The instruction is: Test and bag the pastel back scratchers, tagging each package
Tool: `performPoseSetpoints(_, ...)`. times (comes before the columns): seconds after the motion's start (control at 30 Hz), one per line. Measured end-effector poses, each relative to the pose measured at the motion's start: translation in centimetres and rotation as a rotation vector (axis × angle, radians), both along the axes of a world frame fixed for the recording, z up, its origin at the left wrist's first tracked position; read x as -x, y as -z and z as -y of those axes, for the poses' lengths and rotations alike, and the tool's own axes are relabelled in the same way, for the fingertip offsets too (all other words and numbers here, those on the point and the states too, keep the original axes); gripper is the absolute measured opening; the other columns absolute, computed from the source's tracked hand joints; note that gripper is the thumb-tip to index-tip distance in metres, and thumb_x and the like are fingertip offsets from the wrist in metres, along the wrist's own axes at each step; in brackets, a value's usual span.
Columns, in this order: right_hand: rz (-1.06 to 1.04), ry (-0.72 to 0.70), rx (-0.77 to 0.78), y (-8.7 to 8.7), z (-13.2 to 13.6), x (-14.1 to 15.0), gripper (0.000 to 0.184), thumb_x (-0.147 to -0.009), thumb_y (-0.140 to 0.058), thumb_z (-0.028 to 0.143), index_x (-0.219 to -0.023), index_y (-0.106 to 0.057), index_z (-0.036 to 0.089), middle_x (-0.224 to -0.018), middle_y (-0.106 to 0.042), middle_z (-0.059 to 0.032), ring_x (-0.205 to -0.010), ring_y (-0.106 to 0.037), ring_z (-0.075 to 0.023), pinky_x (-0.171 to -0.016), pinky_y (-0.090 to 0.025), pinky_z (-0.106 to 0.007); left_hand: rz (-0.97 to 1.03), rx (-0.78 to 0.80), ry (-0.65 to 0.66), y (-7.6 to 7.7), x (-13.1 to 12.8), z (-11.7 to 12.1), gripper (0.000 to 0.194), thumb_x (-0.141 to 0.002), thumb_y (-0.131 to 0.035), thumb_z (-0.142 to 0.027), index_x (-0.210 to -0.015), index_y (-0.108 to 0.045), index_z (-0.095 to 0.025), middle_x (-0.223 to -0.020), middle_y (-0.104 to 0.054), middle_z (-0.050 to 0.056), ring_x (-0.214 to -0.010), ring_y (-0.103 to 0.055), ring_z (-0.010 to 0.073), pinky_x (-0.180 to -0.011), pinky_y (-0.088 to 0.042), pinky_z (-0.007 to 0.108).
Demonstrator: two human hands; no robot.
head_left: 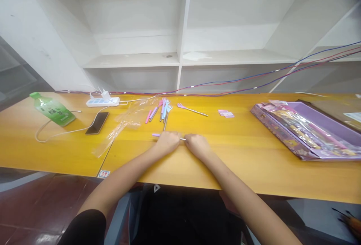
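Both my hands are closed around one thin rod, a back scratcher [156,135] with a purple handle and a silvery metal shaft. My left hand [168,142] grips it close to the handle, whose end sticks out to the left. My right hand [197,145] holds the other end just beside it, and a short piece of shaft shows between the fists. Whatever head it has is hidden in my right hand. Beyond my hands lies a cluster of pink, purple and blue back scratchers [164,110] with hand-shaped heads. Another purple back scratcher [194,110] lies apart, farther right.
Small pink cards [226,113] lie right of centre. A purple box [284,141] at right holds wrapped items. Clear plastic wrappers [113,136], a phone [97,123], a green bottle [53,109] and a power strip [103,102] are at left. Cables run along the back edge.
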State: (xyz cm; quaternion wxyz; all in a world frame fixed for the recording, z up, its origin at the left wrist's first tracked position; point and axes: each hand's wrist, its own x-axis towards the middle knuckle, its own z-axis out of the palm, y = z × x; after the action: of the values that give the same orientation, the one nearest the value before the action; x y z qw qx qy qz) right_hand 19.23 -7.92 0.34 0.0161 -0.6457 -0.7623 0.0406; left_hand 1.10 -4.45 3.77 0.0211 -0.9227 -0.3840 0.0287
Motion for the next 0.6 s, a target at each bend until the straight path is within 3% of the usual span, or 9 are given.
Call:
performPoseSetpoints(0.13,0.002,0.015,-0.005,-0.9,0.1,-0.6,0.026,-0.104,-0.048,0.026,-0.101,-0.073,0.02,-0.106,-0.079,-0.01,-0.093,-0.072,-0.0211,-0.073,-0.039,-0.027,0.018,-0.055,-0.023,0.4,1.2,-0.4,0.032,-0.109,-0.044,-0.034,-0.107,-0.068,-0.012,-0.1,-0.075,0.016,-0.089,-0.076,0.0276,-0.078,-0.054,0.035)
performPoseSetpoints(0.3,0.024,-0.001,0.026,-1.7,0.4,0.1,0.029,-0.105,-0.048,0.029,-0.098,-0.075,0.02,-0.101,-0.079,-0.011,-0.089,-0.072,-0.0212,-0.071,-0.039,-0.027,-0.042,-0.043,0.158,0.9,2.0,-0.9,0.042,-0.111,-0.036,-0.048,-0.118,-0.063,-0.016,-0.103,-0.077,0.014,-0.086,-0.075,0.0241,-0.072,-0.052,0.031)
performPoseSetpoints(0.4,0.051,-0.006,0.045,-2.7,0.4,-0.6,0.03,-0.105,-0.047,0.027,-0.098,-0.075,0.02,-0.097,-0.079,-0.011,-0.085,-0.072,-0.0207,-0.069,-0.037,-0.027,-0.071,-0.063,0.204,0.0,2.8,-1.9,0.04,-0.112,-0.035,-0.046,-0.116,-0.063,-0.018,-0.099,-0.077,0.012,-0.083,-0.075,0.0238,-0.068,-0.049,0.029)
performPoseSetpoints(0.5,0.085,0.029,0.051,-4.5,0.3,-4.9,0.029,-0.104,-0.046,0.022,-0.095,-0.074,0.019,-0.093,-0.078,-0.0109,-0.082,-0.071,-0.0203,-0.066,-0.035,-0.027,-0.085,-0.078,0.146,-2.2,6.0,-4.2,0.034,-0.111,-0.04,-0.043,-0.107,-0.065,-0.019,-0.091,-0.076,0.011,-0.077,-0.073,0.0233,-0.066,-0.047,0.028)
performPoseSetpoints(0.6,0.15,0.071,-0.009,-5.8,1.0,-13.0,0.029,-0.102,-0.046,0.021,-0.087,-0.071,0.019,-0.088,-0.076,-0.0101,-0.079,-0.069,-0.0203,-0.064,-0.033,-0.028,-0.069,-0.112,0.051,-4.4,11.7,-6.8,0.026,-0.108,-0.048,-0.04,-0.102,-0.065,-0.021,-0.082,-0.073,0.006,-0.069,-0.068,0.02,-0.067,-0.046,0.027)
